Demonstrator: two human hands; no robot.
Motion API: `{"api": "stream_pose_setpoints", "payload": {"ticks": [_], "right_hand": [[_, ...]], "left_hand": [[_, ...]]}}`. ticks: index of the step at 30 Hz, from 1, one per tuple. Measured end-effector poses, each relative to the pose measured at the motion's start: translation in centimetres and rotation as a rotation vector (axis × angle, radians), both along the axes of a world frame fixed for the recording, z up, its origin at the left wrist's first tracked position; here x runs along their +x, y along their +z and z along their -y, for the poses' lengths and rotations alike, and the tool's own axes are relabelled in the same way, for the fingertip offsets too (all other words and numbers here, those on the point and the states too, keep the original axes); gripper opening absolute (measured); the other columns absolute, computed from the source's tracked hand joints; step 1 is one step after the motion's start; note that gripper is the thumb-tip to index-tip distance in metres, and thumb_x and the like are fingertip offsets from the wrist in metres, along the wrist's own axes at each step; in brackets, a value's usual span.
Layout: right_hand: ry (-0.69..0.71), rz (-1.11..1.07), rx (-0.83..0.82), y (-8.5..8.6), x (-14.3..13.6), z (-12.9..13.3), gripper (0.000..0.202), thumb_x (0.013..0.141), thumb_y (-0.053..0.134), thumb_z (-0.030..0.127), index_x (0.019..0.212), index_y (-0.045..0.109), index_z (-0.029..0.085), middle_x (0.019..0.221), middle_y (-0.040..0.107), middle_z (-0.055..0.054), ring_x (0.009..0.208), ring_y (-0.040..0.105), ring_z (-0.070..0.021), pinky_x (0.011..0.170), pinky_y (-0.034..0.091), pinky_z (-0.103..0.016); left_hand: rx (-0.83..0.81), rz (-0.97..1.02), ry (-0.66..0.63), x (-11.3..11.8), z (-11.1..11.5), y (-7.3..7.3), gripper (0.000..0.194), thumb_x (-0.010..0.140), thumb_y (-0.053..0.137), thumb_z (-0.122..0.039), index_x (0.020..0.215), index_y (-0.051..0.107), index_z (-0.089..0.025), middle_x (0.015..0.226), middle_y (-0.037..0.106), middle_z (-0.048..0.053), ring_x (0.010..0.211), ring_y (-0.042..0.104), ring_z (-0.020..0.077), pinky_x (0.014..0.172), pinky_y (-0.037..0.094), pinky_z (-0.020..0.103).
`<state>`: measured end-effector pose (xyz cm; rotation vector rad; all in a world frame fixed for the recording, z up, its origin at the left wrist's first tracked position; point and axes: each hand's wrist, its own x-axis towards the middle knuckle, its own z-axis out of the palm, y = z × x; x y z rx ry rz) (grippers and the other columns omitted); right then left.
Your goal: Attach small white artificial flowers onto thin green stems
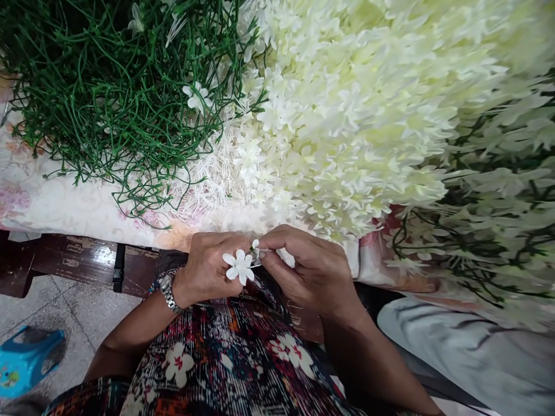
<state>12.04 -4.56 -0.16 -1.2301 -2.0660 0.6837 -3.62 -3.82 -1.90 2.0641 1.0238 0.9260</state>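
My left hand (207, 267) pinches a white flower (239, 267); my right grip (303, 267) holds its small stem tip (255, 244) just beside.

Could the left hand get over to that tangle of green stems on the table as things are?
Probably yes, once freed. The left hand holds a white flower at the table edge, and the green stems lie just beyond, up and left, with only bare cloth between.

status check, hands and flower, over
Left hand pinching white flower. Right hand fingers closed on small white piece beside it. White flower pile just beyond, not in the way.
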Motion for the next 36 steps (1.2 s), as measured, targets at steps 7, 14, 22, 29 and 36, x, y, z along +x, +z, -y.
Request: {"api": "stream_pose_setpoints", "payload": {"ticks": [7, 14, 22, 29, 36], "right_hand": [[0.014, 0.055, 0.113, 0.6, -0.2, -0.3, 0.014, 0.074, 0.050, 0.009, 0.085, 0.051, 0.017, 0.071, 0.057, -0.002, 0.067, 0.054, -0.0097, 0.059, 0.045, -0.022], [-0.036, 0.115, 0.464, 0.6, -0.3, -0.5, 0.033, 0.067, 0.059, 0.011, 0.096, 0.046, 0.018, 0.089, 0.052, -0.006, 0.083, 0.051, -0.0159, 0.068, 0.047, -0.031], [0.006, 0.049, 0.366, 0.5, -0.9, -0.6, 0.019, 0.068, 0.056, 0.007, 0.085, 0.052, 0.015, 0.076, 0.052, -0.004, 0.071, 0.049, -0.0124, 0.061, 0.045, -0.027], [0.018, 0.063, 0.304, 0.9, -1.0, -0.8, 0.016, 0.070, 0.053, 0.006, 0.083, 0.051, 0.015, 0.074, 0.052, -0.004, 0.071, 0.050, -0.0131, 0.060, 0.045, -0.027], [-0.059, 0.198, 0.376, 0.8, -1.4, -0.8, 0.011, 0.072, 0.052, 0.009, 0.081, 0.050, 0.015, 0.073, 0.052, -0.005, 0.069, 0.048, -0.0139, 0.060, 0.044, -0.028]], "left_hand": [[-0.160, 0.071, 0.034, -0.4, 0.2, -0.4, 0.014, 0.061, 0.040, -0.006, 0.064, 0.050, -0.015, 0.052, 0.045, -0.002, 0.048, 0.037, 0.0082, 0.048, 0.030, 0.021], [-0.293, 0.180, 0.036, -0.8, -0.1, 0.4, 0.013, 0.066, 0.043, -0.005, 0.062, 0.051, -0.014, 0.052, 0.045, -0.004, 0.049, 0.038, 0.0057, 0.048, 0.032, 0.017], [-0.304, 0.237, 0.057, -0.7, -0.1, 0.6, 0.014, 0.067, 0.042, -0.005, 0.068, 0.054, -0.014, 0.055, 0.046, -0.004, 0.050, 0.040, 0.0060, 0.049, 0.033, 0.017], [-0.250, 0.215, 0.094, -0.4, 0.0, 0.5, 0.016, 0.066, 0.042, -0.004, 0.068, 0.054, -0.014, 0.056, 0.050, -0.003, 0.050, 0.041, 0.0062, 0.050, 0.035, 0.017], [-0.188, 0.202, 0.186, 0.0, 0.3, -0.1, 0.018, 0.062, 0.041, -0.004, 0.066, 0.055, -0.014, 0.054, 0.050, -0.002, 0.050, 0.044, 0.0078, 0.049, 0.036, 0.019]]}}
